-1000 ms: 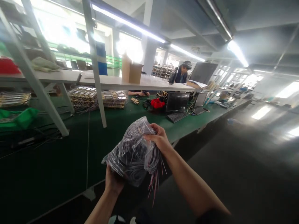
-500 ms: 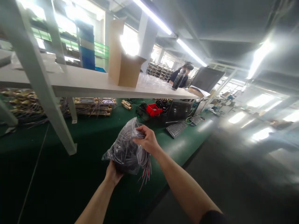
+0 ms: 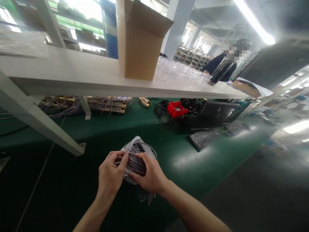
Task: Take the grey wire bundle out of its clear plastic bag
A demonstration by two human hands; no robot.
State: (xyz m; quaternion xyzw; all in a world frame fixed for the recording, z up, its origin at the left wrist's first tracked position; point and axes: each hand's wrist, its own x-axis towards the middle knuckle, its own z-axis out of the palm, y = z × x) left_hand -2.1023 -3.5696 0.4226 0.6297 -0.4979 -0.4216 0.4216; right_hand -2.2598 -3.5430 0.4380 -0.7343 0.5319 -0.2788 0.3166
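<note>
A clear plastic bag of thin grey and red wires (image 3: 136, 158) rests low over the green bench (image 3: 183, 158). My left hand (image 3: 109, 175) pinches the bag's left side with thumb and fingers. On the bag's right side and front, my right hand (image 3: 149, 175) is closed over it. Loose wire ends hang out below my right hand.
A white shelf (image 3: 79, 80) runs above the bench with an open cardboard box (image 3: 138, 45) on it. Behind lie bundled wire trays (image 3: 106, 104), a red bin (image 3: 177, 109), a monitor (image 3: 213, 114) and a keyboard (image 3: 204, 138). Another person (image 3: 220, 62) sits beyond the shelf.
I moved closer to the bench and lowered the bag toward it. My left hand shifted from under the bag to its left side; my right hand came down onto the front.
</note>
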